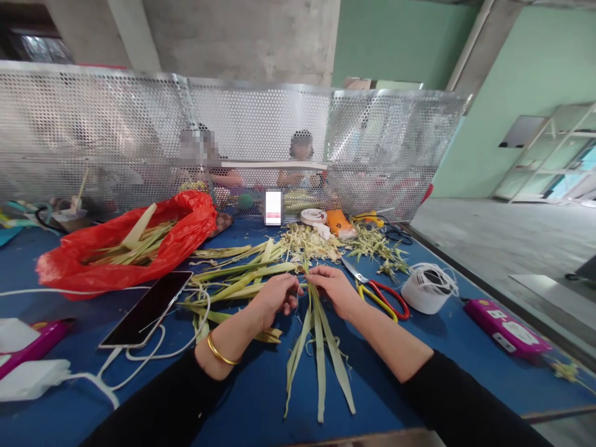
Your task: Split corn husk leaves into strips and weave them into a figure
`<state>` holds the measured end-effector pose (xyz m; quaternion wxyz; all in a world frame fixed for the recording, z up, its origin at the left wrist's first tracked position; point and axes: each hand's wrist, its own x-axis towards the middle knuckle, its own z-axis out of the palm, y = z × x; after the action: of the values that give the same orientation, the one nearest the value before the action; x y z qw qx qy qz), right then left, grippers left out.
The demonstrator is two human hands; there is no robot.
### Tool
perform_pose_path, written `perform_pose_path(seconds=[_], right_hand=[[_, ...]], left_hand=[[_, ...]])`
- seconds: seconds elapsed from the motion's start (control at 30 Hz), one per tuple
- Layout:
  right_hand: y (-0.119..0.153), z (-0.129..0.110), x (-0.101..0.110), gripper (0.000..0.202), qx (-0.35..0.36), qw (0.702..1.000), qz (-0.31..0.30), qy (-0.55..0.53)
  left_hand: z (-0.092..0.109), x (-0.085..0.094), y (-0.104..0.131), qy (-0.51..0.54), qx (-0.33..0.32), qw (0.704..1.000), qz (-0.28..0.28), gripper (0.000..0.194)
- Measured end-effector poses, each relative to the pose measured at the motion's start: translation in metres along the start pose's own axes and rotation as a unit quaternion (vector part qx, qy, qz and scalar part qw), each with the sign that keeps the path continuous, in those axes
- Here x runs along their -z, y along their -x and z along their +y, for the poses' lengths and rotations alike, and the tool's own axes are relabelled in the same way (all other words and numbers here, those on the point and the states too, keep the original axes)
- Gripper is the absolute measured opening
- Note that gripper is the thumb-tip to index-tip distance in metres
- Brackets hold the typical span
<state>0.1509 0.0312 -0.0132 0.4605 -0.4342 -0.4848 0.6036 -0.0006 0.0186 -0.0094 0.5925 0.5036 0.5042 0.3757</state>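
Long green leaf strips (320, 360) fan out toward the table's front edge, their upper ends gathered between my hands. My right hand (331, 287) pinches the bundle near its top with thumb and fingers. Just left of the bundle, my left hand (280, 293) has its fingers curled together; a thin thread seems to run by its fingertips, too fine to make out fully. More pale green leaves (237, 282) lie behind and left of my left hand. Scissors (377, 292) with red and yellow handles rest to the right of my right hand, beside a roll of white cord (428, 288).
A red plastic bag (186, 214) of leaves, a tablet (146, 310) and white cables are at the left. Leaf scraps (311, 242) and a lit phone (273, 207) lie ahead, before a perforated metal screen (261, 118). A purple box (506, 328) is at right.
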Motion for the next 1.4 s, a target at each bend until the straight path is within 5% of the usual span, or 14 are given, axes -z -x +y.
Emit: perform_pose_path(seconds=[0.13, 0.27, 0.37, 0.57, 0.8, 1.03, 1.1, 1.17, 1.23, 1.4], right_hand=[[0.002, -0.001, -0.001, 0.023, 0.005, 1.0, -0.002, 0.004], [0.002, -0.001, -0.001, 0.021, 0.001, 1.0, -0.005, 0.005], [0.001, -0.002, 0.0, 0.023, -0.002, 1.0, -0.003, 0.005], [-0.001, 0.0, 0.001, 0.025, 0.006, 1.0, 0.004, 0.029], [-0.005, 0.001, -0.001, 0.014, 0.031, 0.985, 0.016, 0.17], [0.031, -0.027, 0.056, 0.014, 0.085, 0.893, 0.123, 0.424], [0.049, -0.024, 0.078, 0.018, 0.024, 0.736, 0.155, 0.659], [0.061, -0.018, 0.096, 0.026, -0.028, 0.655, 0.133, 0.743], [0.063, -0.013, 0.107, 0.037, -0.026, 0.655, 0.099, 0.748], [0.045, -0.016, 0.118, 0.058, -0.039, 0.732, 0.079, 0.675]], left_hand=[[0.001, 0.0, 0.002, -0.004, 0.024, 1.0, -0.019, 0.035], [0.003, 0.002, 0.001, -0.143, -0.109, 0.984, 0.014, 0.026], [0.005, 0.003, 0.001, -0.153, -0.155, 0.975, 0.042, 0.03], [0.001, -0.002, 0.0, 0.012, -0.097, 0.993, 0.06, 0.029], [-0.002, -0.005, 0.0, 0.231, -0.041, 0.97, 0.065, 0.026], [0.0, -0.006, -0.002, 0.232, 0.022, 0.97, 0.072, 0.022], [0.0, -0.006, -0.002, 0.225, 0.026, 0.971, 0.073, 0.023], [0.001, -0.006, -0.001, 0.223, 0.021, 0.972, 0.07, 0.024], [0.001, -0.006, -0.001, 0.219, 0.019, 0.973, 0.068, 0.025], [0.003, -0.005, 0.001, 0.194, 0.024, 0.979, 0.06, 0.027]])
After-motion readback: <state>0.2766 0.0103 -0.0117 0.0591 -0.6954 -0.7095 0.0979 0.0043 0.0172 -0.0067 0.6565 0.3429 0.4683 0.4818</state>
